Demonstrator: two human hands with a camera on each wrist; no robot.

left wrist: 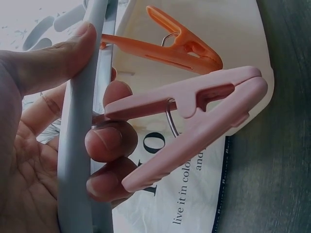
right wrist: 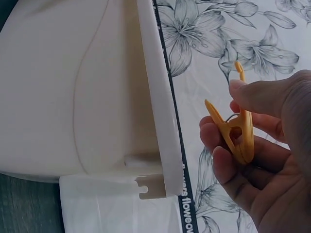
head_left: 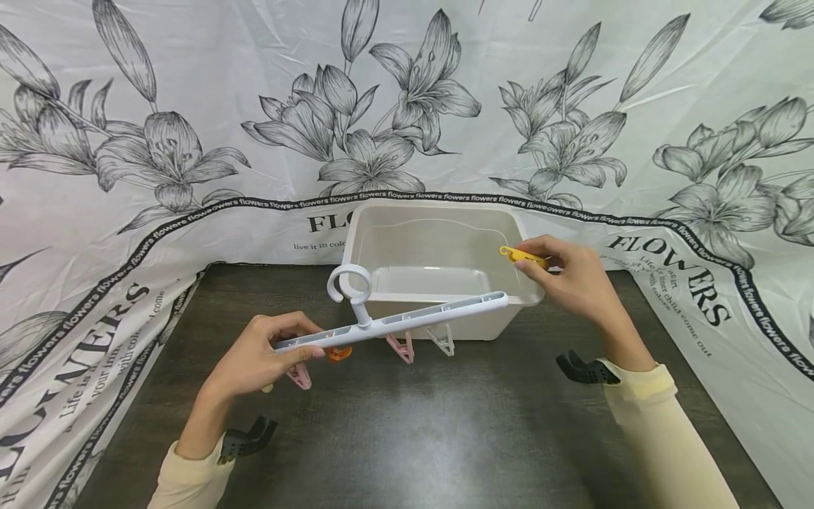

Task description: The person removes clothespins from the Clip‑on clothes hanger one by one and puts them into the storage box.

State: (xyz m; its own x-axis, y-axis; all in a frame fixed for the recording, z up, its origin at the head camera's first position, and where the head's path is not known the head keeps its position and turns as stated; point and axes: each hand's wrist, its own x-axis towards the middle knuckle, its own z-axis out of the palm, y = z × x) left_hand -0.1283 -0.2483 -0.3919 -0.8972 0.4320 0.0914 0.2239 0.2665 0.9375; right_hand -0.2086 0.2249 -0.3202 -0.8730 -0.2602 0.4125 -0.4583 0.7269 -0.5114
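My left hand [head_left: 261,357] grips one end of a pale grey-blue clip hanger [head_left: 413,322], which slants up to the right with its hook on top. From its bar hang a pink clothespin [left wrist: 194,111] by the left fingers, an orange clothespin [left wrist: 180,53], a second pink clothespin [head_left: 400,349] and a whitish clothespin [head_left: 443,341]. A small pale yellowish tip shows under the left hand in the head view. My right hand [head_left: 575,279] pinches a yellow clothespin [right wrist: 245,128] above the right rim of a bin; it is apart from the hanger.
The cream plastic bin [head_left: 445,314] stands behind the hanger, at the back of the dark table [head_left: 413,438]. A white flower-printed cloth [head_left: 210,71] rises behind it and at both sides. Each wrist carries a black strap mount [head_left: 249,438].
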